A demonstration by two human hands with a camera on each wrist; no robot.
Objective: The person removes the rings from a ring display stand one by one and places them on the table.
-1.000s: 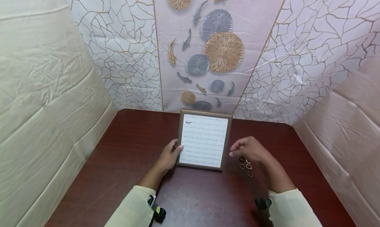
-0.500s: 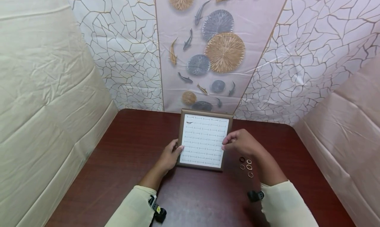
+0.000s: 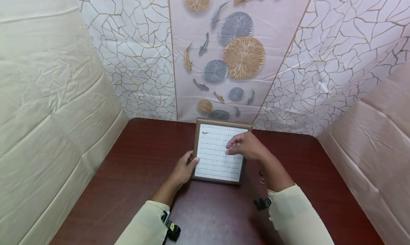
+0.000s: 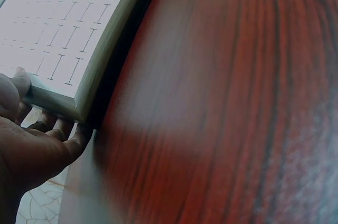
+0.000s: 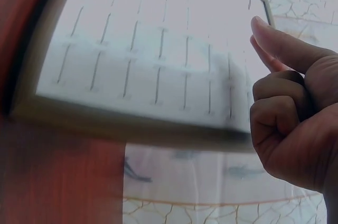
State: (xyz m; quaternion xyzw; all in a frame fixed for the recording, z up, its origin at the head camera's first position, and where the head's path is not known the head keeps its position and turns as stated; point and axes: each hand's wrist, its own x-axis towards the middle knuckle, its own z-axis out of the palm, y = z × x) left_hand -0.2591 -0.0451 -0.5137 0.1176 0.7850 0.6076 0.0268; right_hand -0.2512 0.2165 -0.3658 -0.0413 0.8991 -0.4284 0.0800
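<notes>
A ring display board (image 3: 213, 163), white with rows of short slots and a brown frame, stands tilted on the table. My left hand (image 3: 183, 170) grips its left edge, thumb on the front and fingers behind, as the left wrist view shows. One thin ring (image 3: 205, 133) sits in a slot near the board's upper left. My right hand (image 3: 250, 146) is in front of the board's right half. Its thumb (image 5: 285, 47) and forefinger are brought close together, the other fingers curled; anything between the tips cannot be made out.
Right of the board, a light ring (image 3: 262, 181) and a dark ring (image 3: 261, 173) show on the dark red table (image 3: 144, 156); my right forearm covers the spot beside them. A patterned cloth (image 3: 144, 60) hangs behind, with padded beige panels (image 3: 64, 131) at both sides.
My right hand has moved left and up from beside the loose rings to the front of the board; its forearm now covers several of them. The left hand keeps its grip on the board.
</notes>
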